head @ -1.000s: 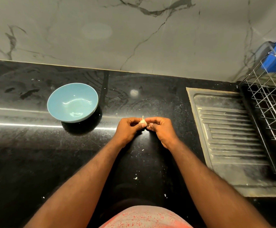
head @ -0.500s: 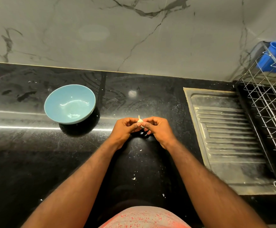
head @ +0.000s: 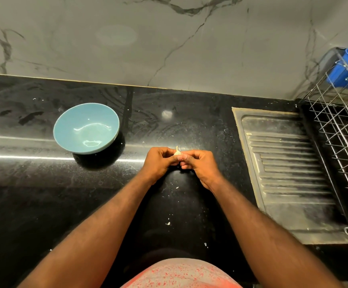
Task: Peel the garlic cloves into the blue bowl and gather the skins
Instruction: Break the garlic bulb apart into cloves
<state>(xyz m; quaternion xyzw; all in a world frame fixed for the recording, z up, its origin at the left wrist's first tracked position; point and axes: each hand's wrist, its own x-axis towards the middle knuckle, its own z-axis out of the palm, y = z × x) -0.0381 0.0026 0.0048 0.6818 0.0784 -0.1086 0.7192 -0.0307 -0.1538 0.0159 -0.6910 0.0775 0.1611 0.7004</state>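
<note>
A pale marble wall (head: 169, 48) with dark grey veins rises behind the bowl. The bench (head: 34, 194) is polished black stone, streaked and glossy, with a bright line of light running across it just in front of the bowl. Far to the bowl's right lies a dull steel drainboard (head: 283, 163), rectangular and ribbed with straight grooves. Beyond that, farther right of the bowl, stands a wire rack (head: 339, 132) of thin crossed rods, with a blue plastic cup (head: 347, 69) hung at its back corner. The bowl (head: 69, 125) itself is round, smooth and pale blue, glazed to a shine inside. To the bowl's right and slightly nearer the person, the left hand (head: 158, 161) and right hand (head: 200, 165) meet with curled fingers, both pinching a small, pale, pointed garlic clove (head: 177, 152) above the bench. Tiny white skin flecks (head: 168, 223) dot the stone nearer the person than the bowl.
</note>
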